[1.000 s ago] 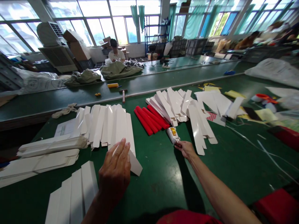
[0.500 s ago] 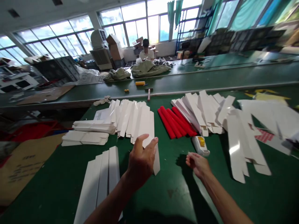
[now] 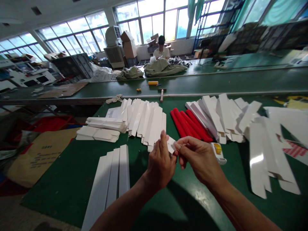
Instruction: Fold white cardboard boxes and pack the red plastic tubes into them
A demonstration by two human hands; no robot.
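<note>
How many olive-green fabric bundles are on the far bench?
2: a smaller olive-green fabric bundle on the left, and a larger olive-green fabric bundle to its right, in front of the seated co-worker. Others may be hidden behind them.

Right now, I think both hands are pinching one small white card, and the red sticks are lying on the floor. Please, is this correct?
Not quite: the red sticks lie on the green table, not on the floor, as the head view shows. The rest is right: the left hand and right hand pinch the small white card.
</note>
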